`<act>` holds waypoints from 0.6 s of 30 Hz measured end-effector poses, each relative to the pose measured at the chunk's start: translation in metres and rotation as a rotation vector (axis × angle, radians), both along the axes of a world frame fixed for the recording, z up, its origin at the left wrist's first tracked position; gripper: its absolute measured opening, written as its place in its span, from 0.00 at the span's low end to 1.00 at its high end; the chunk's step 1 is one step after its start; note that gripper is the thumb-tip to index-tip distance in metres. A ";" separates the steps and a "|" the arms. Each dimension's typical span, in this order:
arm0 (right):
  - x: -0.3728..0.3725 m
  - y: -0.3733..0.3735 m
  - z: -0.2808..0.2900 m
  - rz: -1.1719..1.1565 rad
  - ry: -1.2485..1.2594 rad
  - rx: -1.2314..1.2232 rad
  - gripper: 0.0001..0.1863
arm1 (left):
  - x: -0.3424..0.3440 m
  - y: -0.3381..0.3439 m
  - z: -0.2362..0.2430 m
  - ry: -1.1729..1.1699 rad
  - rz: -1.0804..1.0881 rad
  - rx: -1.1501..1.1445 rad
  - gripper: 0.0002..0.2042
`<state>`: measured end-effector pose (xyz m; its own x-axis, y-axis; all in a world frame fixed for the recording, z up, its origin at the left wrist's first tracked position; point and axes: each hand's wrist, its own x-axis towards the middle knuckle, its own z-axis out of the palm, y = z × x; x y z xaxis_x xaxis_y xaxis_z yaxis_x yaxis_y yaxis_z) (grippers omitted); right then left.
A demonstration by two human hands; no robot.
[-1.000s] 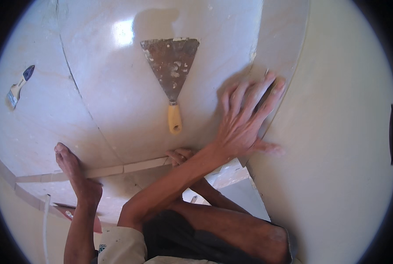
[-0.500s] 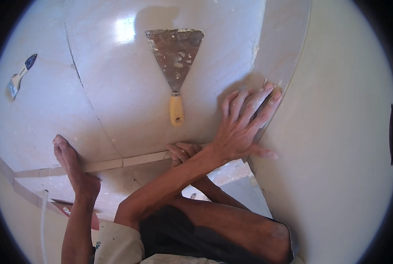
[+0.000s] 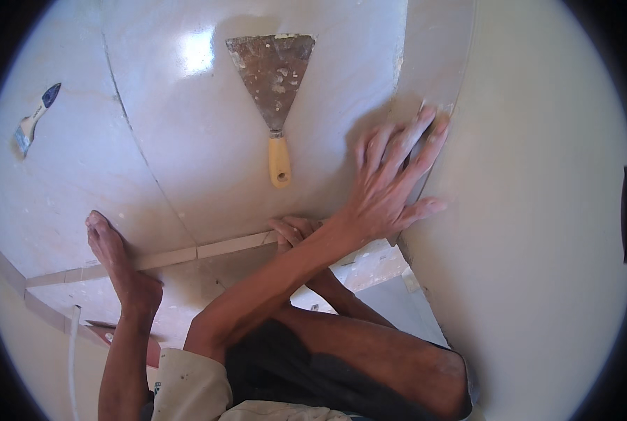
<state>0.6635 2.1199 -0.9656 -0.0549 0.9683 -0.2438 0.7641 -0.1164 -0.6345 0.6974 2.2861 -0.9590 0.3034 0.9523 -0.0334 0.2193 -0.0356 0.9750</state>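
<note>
My left hand (image 3: 390, 172) reaches across to the right, palm down with its fingers spread, on the narrow tile strip (image 3: 436, 52) along the wall. Something dark shows between its fingers, too covered to make out. Below the left forearm, my right hand (image 3: 296, 229) rests on the tiled ledge edge (image 3: 239, 243), fingers loosely bent and apart, partly hidden by that forearm. A wide scraper (image 3: 271, 81) with a stained blade and yellow handle lies on the large glossy tiles (image 3: 180, 133), left of my left hand and touched by neither hand.
A paintbrush (image 3: 36, 121) with a blue-tipped handle lies at the far left. My bare foot (image 3: 108, 242) stands at the ledge edge. The pale wall (image 3: 538, 196) rises on the right. Below the ledge are a white pipe (image 3: 73, 358) and a reddish flat thing (image 3: 103, 331).
My left hand has shifted slightly up along the strip with its fingers still spread. The view has moved a little, so the scraper appears higher. My right hand stays at the ledge.
</note>
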 end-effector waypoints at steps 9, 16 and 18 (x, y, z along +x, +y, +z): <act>0.018 -0.030 -0.028 -0.202 0.139 0.071 0.20 | -0.032 0.032 0.004 -0.189 0.207 -0.060 0.20; -0.018 0.153 0.016 -0.209 0.051 0.150 0.33 | -0.113 0.167 0.025 0.174 0.160 0.236 0.12; -0.031 0.159 -0.005 -0.199 -0.036 0.190 0.36 | -0.120 0.199 0.043 0.227 0.048 0.156 0.12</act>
<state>0.6326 2.2792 -0.9705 0.1466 0.9877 -0.0548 0.7605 -0.1479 -0.6323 0.5777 2.4847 -0.9164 0.2597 0.9643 0.0527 0.4366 -0.1659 0.8842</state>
